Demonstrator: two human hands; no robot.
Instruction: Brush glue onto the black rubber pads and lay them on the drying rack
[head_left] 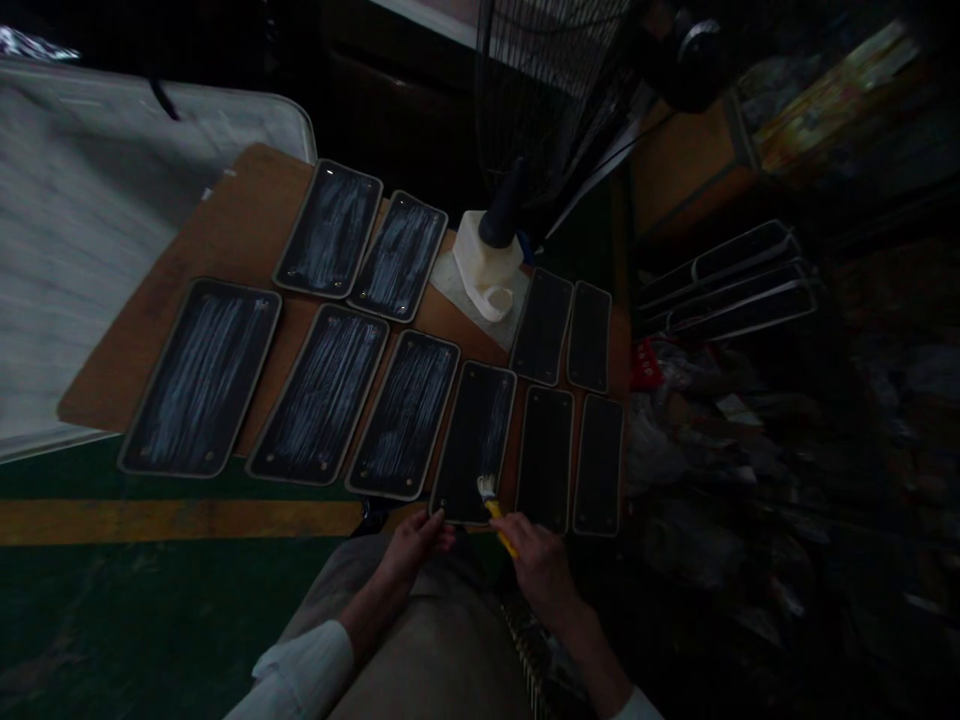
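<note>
Several flat black panels with pale rims lie in rows on a brown board [240, 215]. My right hand [538, 565] is closed around a small yellow-handled brush [495, 505], whose pale bristles rest on the near end of one black panel [476, 440]. My left hand [416, 545] pinches the near edge of that same panel. The panels to the left, such as the largest one [202, 375], carry whitish brush streaks. Those on the right [545, 455] look plain black.
A white plastic jug with a dark spout [487, 265] stands on a pale cloth at the board's far side. A standing fan [547, 90] rises behind it. More panels are stacked on edge [727, 280] to the right, above dark clutter. A grey surface [97, 240] lies left.
</note>
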